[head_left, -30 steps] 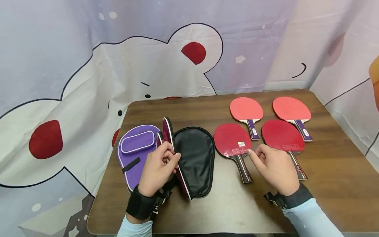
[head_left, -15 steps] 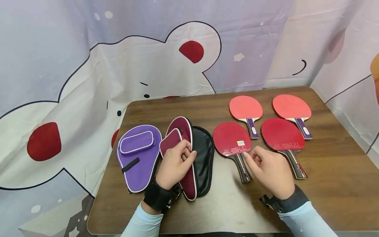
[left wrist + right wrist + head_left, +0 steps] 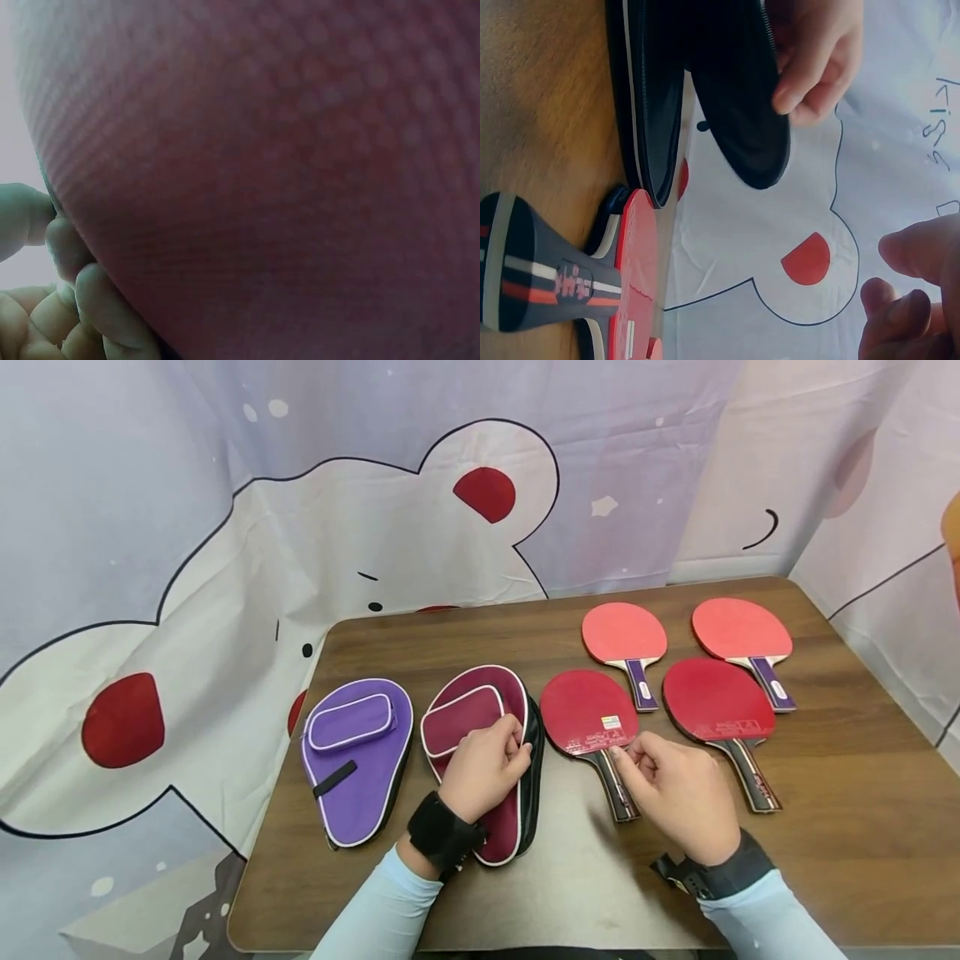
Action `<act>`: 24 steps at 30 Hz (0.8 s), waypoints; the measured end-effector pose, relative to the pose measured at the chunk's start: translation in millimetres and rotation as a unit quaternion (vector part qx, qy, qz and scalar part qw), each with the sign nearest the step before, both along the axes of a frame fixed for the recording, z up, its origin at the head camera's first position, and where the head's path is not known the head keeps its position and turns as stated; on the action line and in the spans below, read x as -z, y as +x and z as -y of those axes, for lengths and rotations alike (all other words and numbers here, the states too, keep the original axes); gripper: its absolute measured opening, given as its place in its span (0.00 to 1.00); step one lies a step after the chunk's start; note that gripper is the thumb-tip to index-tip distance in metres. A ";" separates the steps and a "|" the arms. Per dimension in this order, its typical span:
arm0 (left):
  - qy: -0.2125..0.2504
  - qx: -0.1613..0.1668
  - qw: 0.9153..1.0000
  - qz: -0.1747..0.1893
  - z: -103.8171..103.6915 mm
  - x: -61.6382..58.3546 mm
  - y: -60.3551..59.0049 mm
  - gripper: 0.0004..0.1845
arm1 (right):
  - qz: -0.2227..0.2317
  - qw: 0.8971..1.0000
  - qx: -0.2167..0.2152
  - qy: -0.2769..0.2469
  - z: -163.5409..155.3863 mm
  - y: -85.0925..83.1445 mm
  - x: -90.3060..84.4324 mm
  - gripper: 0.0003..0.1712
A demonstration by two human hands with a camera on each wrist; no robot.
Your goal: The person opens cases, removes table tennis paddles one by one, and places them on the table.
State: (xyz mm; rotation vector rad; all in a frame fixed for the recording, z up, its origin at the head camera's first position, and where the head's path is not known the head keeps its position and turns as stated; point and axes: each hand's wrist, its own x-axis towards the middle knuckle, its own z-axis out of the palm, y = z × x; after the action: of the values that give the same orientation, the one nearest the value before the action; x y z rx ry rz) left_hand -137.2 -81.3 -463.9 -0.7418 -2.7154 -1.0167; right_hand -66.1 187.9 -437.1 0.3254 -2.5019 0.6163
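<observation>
My left hand [image 3: 483,768] pinches the right edge of the maroon bat case's lid [image 3: 506,685], which has white piping and a front pocket. Thumb and curled fingers grip this edge in the right wrist view, where the lid's black lining [image 3: 742,135] stands at an angle off the black lower half [image 3: 654,142]. Maroon cloth [image 3: 285,187] fills most of the left wrist view. My right hand [image 3: 682,793] hovers beside the handle of a red table tennis bat [image 3: 588,718], fingers loosely curled, with nothing between thumb and fingertips.
A purple bat case [image 3: 360,777] lies to the left on the wooden table [image 3: 862,810]. Right of the nearest bat is a second dark-red bat [image 3: 716,702]. Behind them lie two lighter red bats, one left [image 3: 622,633] and one right [image 3: 741,628]. A printed curtain [image 3: 300,543] hangs behind.
My left hand has swung the maroon lid from upright over to the right, down across the black lower half, now mostly covered. The right hand has shifted slightly left.
</observation>
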 end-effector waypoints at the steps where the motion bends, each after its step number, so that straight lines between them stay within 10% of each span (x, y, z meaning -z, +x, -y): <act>1: -0.005 0.001 1.000 -0.004 -1.7 7.4 -3.3 0.09 | 0.002 1.000 0.000 0.000 1.1 0.0 0.7 0.16; 5: -0.036 0.004 0.999 -0.007 -8.1 33.7 -15.2 0.09 | 0.010 1.000 -0.002 -0.002 5.3 1.0 3.4 0.18; 12: -0.064 0.029 0.997 0.024 -13.2 29.2 -24.4 0.12 | 0.004 1.000 -0.003 -0.012 10.1 -1.3 5.2 0.19; 24: -0.207 0.020 0.977 0.045 -24.1 67.0 -50.0 0.10 | 0.042 0.999 -0.019 0.001 12.2 -11.5 12.6 0.19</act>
State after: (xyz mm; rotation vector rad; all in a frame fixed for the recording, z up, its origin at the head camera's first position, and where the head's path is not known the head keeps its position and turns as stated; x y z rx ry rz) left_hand -187.2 -57.2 -530.9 -0.8302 -3.0430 -0.4980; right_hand -77.6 175.7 -449.6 0.3547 -2.5826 0.6553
